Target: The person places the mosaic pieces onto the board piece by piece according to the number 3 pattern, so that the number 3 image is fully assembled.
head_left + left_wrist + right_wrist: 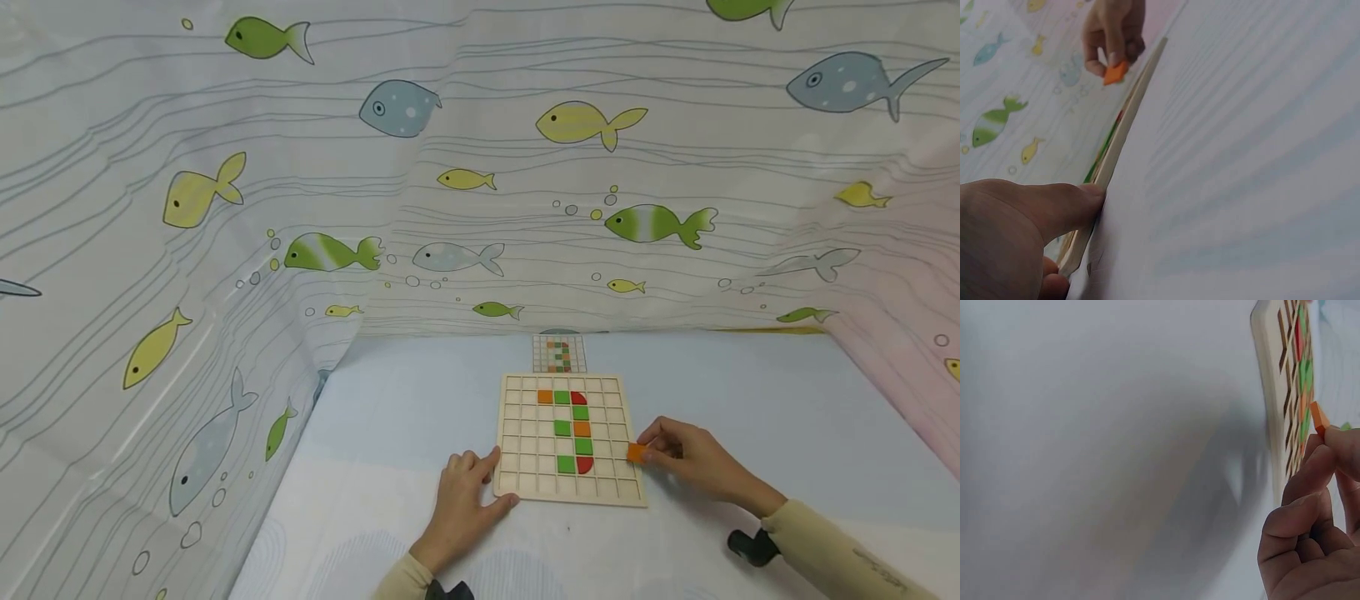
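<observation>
A square wooden grid board [525, 447] lies on the table, with orange and green square tiles and red rounded-corner tiles in some of its cells. At the board's near left corner my left hand [461, 504] holds it, thumb along the front edge and fingers at the left edge. My right hand [697, 462] pinches an orange tile [637, 452] between thumb and fingers over the board's right edge. In the left wrist view, that orange tile [1115, 73] is raised above the board. The right wrist view shows the tile [1319, 419] at the fingertips.
Behind the board stands a small pattern card [540, 354] printed with a similar grid and coloured shapes. A pale blue and white cloth [420, 383] covers the table. Fish-printed sheeting [480, 200] rises at the back and both sides.
</observation>
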